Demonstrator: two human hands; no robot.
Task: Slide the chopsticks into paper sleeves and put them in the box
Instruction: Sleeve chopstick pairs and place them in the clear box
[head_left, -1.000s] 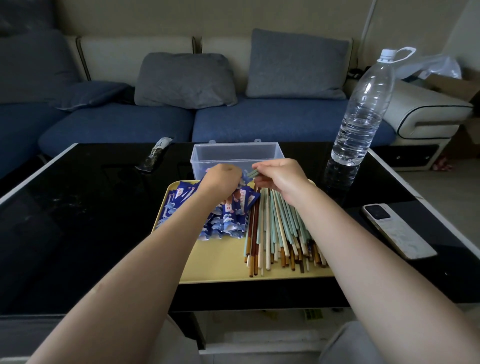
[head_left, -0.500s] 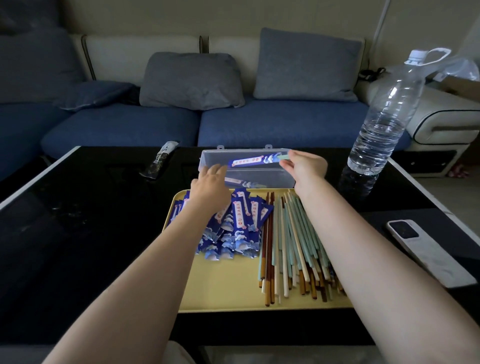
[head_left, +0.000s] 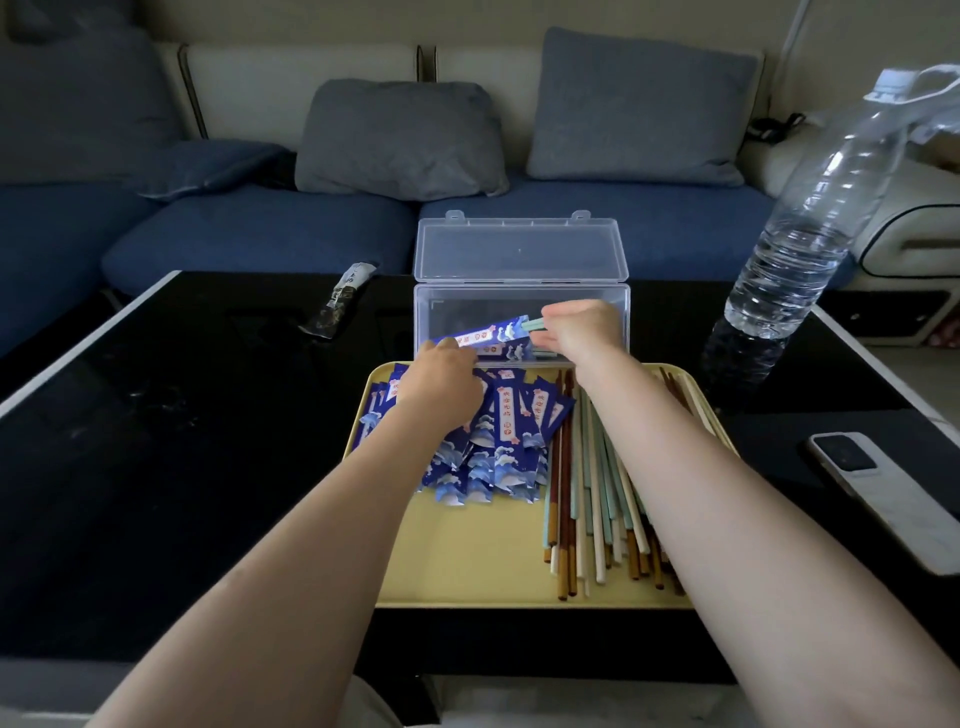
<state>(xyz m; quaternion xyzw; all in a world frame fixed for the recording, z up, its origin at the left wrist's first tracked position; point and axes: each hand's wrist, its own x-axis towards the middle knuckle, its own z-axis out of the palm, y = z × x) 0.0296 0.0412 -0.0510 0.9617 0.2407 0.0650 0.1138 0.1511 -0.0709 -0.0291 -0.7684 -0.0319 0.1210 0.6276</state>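
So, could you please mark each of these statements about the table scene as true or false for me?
1. The clear box has its lid up. True.
2. The right hand holds a sleeved pair of chopsticks over the box. True.
3. The loose chopsticks lie on the bare table. False: they lie on the yellow tray, right of the paper sleeves.
4. The water bottle stands left of the box. False: it stands to the right.
5. The left hand rests on the pile of paper sleeves. True.
6. The phone lies in the tray. False: it lies on the table, right of the tray.
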